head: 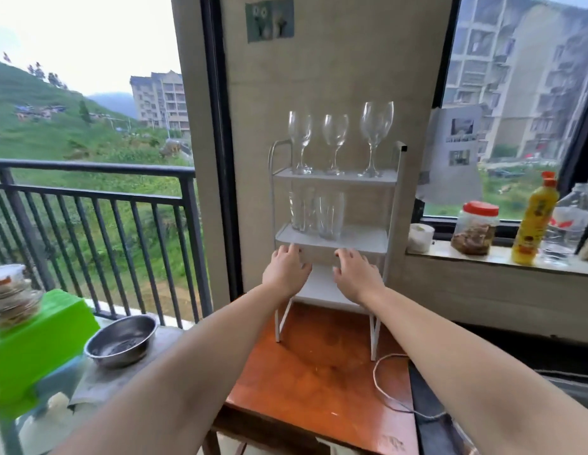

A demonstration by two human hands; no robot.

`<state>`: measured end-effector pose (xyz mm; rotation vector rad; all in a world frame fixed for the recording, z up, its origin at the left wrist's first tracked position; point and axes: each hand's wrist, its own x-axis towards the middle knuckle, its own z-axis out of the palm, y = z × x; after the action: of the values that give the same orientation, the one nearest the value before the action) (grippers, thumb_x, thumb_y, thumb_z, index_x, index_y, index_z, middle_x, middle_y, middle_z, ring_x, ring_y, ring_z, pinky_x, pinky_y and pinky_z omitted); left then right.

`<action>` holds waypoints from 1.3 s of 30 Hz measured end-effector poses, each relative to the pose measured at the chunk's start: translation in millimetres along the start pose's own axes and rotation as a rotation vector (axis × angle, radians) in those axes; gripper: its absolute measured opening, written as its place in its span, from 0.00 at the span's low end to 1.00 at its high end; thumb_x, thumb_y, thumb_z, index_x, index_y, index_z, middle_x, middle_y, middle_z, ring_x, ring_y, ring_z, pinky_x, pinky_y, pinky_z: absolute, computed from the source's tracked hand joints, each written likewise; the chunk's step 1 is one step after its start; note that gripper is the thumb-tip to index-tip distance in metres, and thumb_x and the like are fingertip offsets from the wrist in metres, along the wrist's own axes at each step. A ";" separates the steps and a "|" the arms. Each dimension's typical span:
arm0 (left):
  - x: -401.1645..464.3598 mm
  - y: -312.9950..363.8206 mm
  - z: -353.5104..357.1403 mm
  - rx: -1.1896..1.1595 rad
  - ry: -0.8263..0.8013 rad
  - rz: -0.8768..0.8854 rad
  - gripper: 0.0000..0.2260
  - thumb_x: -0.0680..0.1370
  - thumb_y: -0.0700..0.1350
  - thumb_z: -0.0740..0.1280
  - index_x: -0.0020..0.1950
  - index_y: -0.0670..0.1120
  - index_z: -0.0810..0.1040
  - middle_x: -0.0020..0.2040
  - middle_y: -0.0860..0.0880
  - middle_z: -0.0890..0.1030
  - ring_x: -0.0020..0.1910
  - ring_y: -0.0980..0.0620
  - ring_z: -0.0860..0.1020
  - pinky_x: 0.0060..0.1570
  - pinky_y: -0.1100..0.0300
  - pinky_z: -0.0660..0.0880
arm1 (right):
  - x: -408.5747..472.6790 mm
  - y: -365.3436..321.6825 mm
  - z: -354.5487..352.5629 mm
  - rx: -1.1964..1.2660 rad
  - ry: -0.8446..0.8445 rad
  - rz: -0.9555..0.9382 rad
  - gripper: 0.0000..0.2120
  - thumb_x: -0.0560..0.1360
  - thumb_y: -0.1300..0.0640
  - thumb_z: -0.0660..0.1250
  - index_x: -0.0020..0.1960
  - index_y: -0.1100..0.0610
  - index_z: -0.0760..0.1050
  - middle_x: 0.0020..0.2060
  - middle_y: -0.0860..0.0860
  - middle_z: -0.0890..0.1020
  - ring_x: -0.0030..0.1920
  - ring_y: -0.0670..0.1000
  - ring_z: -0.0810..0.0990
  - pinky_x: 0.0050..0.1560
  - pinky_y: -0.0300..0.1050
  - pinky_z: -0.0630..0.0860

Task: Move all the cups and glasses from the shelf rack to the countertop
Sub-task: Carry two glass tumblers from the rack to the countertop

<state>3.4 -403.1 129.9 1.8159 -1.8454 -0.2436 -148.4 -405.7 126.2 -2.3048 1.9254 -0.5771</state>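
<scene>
While both arms reach forward, the left hand (286,269) and right hand (355,274) hover relaxed, fingers loose, grasping nothing, before the white shelf rack (389,205). Three wine glasses (334,142) stand on its top tier, two tumblers (328,213) on the middle one, above the wooden countertop (319,382).

No text, brand or number is legible. The label on the yellow plastic bottle with the orange cap (535,221) and the print on the white paper sheet taped to the window (453,152) are too blurred to read.
</scene>
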 end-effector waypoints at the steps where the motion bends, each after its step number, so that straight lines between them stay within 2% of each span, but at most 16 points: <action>1: 13.6 1.2 1.1 -0.028 -0.002 -0.016 0.20 0.80 0.49 0.59 0.70 0.43 0.66 0.68 0.43 0.70 0.69 0.43 0.66 0.64 0.49 0.68 | 12.2 -1.0 -1.4 0.039 0.016 0.025 0.20 0.81 0.53 0.54 0.72 0.58 0.62 0.69 0.57 0.69 0.67 0.59 0.69 0.64 0.56 0.68; 8: 115.9 11.4 -1.5 -0.241 0.052 -0.139 0.23 0.81 0.48 0.59 0.73 0.39 0.64 0.71 0.40 0.68 0.70 0.40 0.67 0.69 0.50 0.66 | 106.1 -1.3 -8.2 0.279 0.176 0.149 0.26 0.80 0.51 0.58 0.73 0.62 0.59 0.68 0.60 0.69 0.68 0.61 0.69 0.63 0.55 0.70; 10: 136.1 13.1 2.1 -0.313 0.040 -0.215 0.23 0.80 0.47 0.59 0.73 0.39 0.65 0.70 0.39 0.69 0.69 0.40 0.69 0.68 0.50 0.67 | 123.6 -1.8 -4.1 0.383 0.140 0.210 0.24 0.80 0.52 0.60 0.70 0.64 0.63 0.66 0.62 0.71 0.67 0.62 0.70 0.63 0.53 0.69; 11: 144.9 13.3 5.1 -0.344 0.031 -0.249 0.22 0.80 0.47 0.60 0.72 0.39 0.67 0.69 0.39 0.71 0.68 0.39 0.71 0.67 0.50 0.69 | 130.6 -2.7 -2.5 0.434 0.134 0.232 0.19 0.79 0.52 0.60 0.64 0.63 0.69 0.61 0.63 0.74 0.63 0.61 0.73 0.60 0.50 0.70; 12: 152.7 13.0 9.4 -0.370 0.020 -0.282 0.21 0.79 0.48 0.60 0.70 0.40 0.69 0.67 0.39 0.73 0.66 0.39 0.73 0.65 0.50 0.71 | 137.2 -2.9 -0.1 0.477 0.137 0.233 0.10 0.79 0.53 0.61 0.53 0.60 0.74 0.52 0.61 0.78 0.57 0.59 0.76 0.54 0.47 0.70; 14: 169.8 11.2 17.7 -0.446 0.005 -0.311 0.18 0.77 0.47 0.59 0.63 0.39 0.75 0.61 0.37 0.78 0.60 0.38 0.77 0.60 0.50 0.73 | 146.2 -5.3 1.1 0.546 0.147 0.238 0.14 0.78 0.53 0.61 0.35 0.53 0.68 0.37 0.55 0.75 0.45 0.53 0.74 0.44 0.41 0.65; 17: 180.5 11.7 26.4 -0.678 -0.027 -0.308 0.10 0.77 0.43 0.58 0.41 0.40 0.75 0.41 0.39 0.78 0.44 0.41 0.76 0.47 0.55 0.73 | 158.8 -9.0 6.3 0.694 0.128 0.257 0.12 0.78 0.52 0.61 0.41 0.57 0.76 0.43 0.57 0.82 0.49 0.56 0.80 0.46 0.44 0.72; 18: 180.9 14.6 25.7 -0.771 -0.051 -0.314 0.09 0.79 0.42 0.58 0.40 0.43 0.74 0.40 0.42 0.76 0.41 0.45 0.73 0.43 0.57 0.70 | 166.9 -7.6 10.3 0.763 0.130 0.264 0.14 0.77 0.51 0.62 0.44 0.60 0.79 0.47 0.59 0.84 0.52 0.59 0.82 0.51 0.49 0.77; 20: 182.0 18.1 22.8 -0.921 -0.098 -0.321 0.07 0.80 0.43 0.57 0.48 0.43 0.73 0.42 0.45 0.76 0.36 0.51 0.71 0.40 0.59 0.69 | 173.2 -4.9 15.1 0.838 0.106 0.269 0.17 0.77 0.48 0.61 0.40 0.60 0.80 0.46 0.61 0.85 0.52 0.63 0.82 0.56 0.59 0.78; 22: 186.0 19.0 22.4 -1.015 -0.114 -0.334 0.09 0.81 0.47 0.57 0.51 0.43 0.72 0.40 0.48 0.75 0.36 0.54 0.71 0.42 0.57 0.72 | 171.8 -7.9 13.8 0.880 0.104 0.276 0.18 0.78 0.48 0.59 0.33 0.55 0.76 0.42 0.59 0.84 0.51 0.63 0.83 0.57 0.60 0.78; 26: 182.0 22.7 17.4 -1.129 -0.061 -0.410 0.12 0.82 0.50 0.55 0.53 0.43 0.72 0.35 0.48 0.68 0.34 0.53 0.68 0.52 0.51 0.75 | 164.8 -13.7 4.2 0.925 0.153 0.289 0.20 0.81 0.51 0.55 0.33 0.54 0.72 0.42 0.58 0.84 0.53 0.61 0.82 0.60 0.59 0.77; 31: 159.1 19.3 15.9 -1.145 -0.047 -0.376 0.20 0.82 0.48 0.53 0.68 0.37 0.69 0.36 0.48 0.69 0.35 0.53 0.69 0.52 0.51 0.76 | 146.5 -8.7 -1.2 0.817 0.184 0.244 0.20 0.83 0.51 0.52 0.40 0.59 0.75 0.47 0.59 0.85 0.45 0.56 0.80 0.54 0.46 0.77; 33: 145.6 19.9 14.2 -1.142 -0.031 -0.346 0.22 0.83 0.49 0.52 0.70 0.36 0.67 0.46 0.41 0.76 0.46 0.47 0.76 0.52 0.51 0.75 | 138.1 -10.2 -3.8 0.820 0.208 0.215 0.19 0.83 0.51 0.52 0.43 0.60 0.76 0.50 0.60 0.85 0.46 0.58 0.81 0.57 0.52 0.77; 35: 130.6 18.4 13.0 -1.120 -0.019 -0.335 0.22 0.83 0.50 0.52 0.71 0.37 0.66 0.62 0.35 0.75 0.61 0.40 0.75 0.47 0.54 0.76 | 123.4 -15.2 -7.6 0.824 0.223 0.211 0.22 0.83 0.51 0.52 0.48 0.64 0.78 0.51 0.59 0.84 0.46 0.57 0.80 0.54 0.48 0.76; 37: 117.1 17.6 10.4 -1.120 -0.028 -0.314 0.23 0.83 0.51 0.52 0.72 0.38 0.66 0.57 0.38 0.75 0.54 0.42 0.76 0.42 0.57 0.76 | 111.0 -18.2 -11.0 0.828 0.262 0.209 0.23 0.83 0.51 0.51 0.52 0.66 0.79 0.50 0.59 0.84 0.47 0.59 0.81 0.51 0.47 0.74; 39: 103.9 17.3 4.8 -1.123 -0.041 -0.282 0.22 0.83 0.51 0.51 0.71 0.38 0.67 0.49 0.41 0.75 0.50 0.45 0.74 0.45 0.56 0.75 | 96.9 -23.3 -14.2 0.855 0.294 0.210 0.23 0.83 0.51 0.51 0.48 0.64 0.79 0.49 0.60 0.84 0.49 0.60 0.81 0.54 0.50 0.76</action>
<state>-9.0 -503.5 159.6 1.2056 -1.0393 -1.1504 -118.2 -491.8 168.8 -1.5183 1.5222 -1.4242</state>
